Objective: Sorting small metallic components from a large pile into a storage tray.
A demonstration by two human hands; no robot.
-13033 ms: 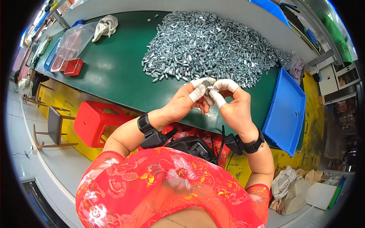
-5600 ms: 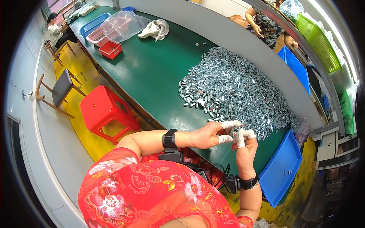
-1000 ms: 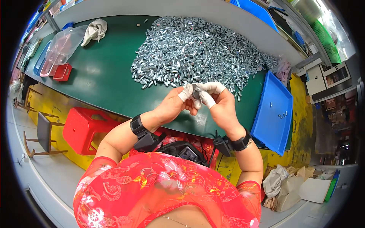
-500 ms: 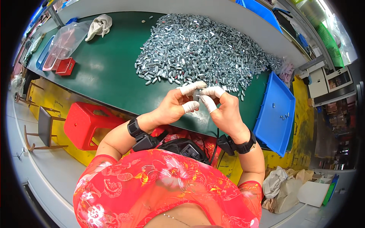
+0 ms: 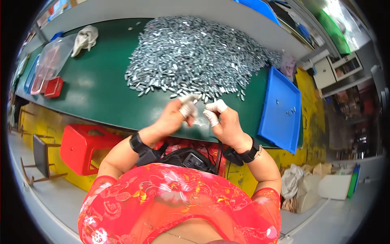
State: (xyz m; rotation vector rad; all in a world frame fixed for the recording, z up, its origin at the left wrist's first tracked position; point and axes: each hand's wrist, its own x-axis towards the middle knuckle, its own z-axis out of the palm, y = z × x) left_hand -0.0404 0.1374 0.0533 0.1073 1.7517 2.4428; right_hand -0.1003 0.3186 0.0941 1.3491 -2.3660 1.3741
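Note:
A broad heap of small, elongated silvery metal pieces (image 5: pixel 187 57) covers the far middle of the green table (image 5: pixel 109 81). At the heap's near edge is my left hand (image 5: pixel 172 116), its thumb and fingertips in white covers. Motion smears those fingers, and I cannot make out whether a piece is among them. My right hand (image 5: pixel 228 124), also with white-covered fingertips, is a short way to the right, thumb and forefinger bent together in a pinch. Whatever sits in that pinch is too small to name. A gap separates the two hands.
A blue tray (image 5: pixel 280 128) with a few small pieces lies at the table's right end. On the left are a red bin (image 5: pixel 53 87), a clear plastic bag (image 5: pixel 57 53) and a white cloth (image 5: pixel 85 40). A red stool (image 5: pixel 79 148) stands by the near edge.
My hands were together around a small grey piece; now they are apart, the left one shifted left. The whole scene has slid left in the view.

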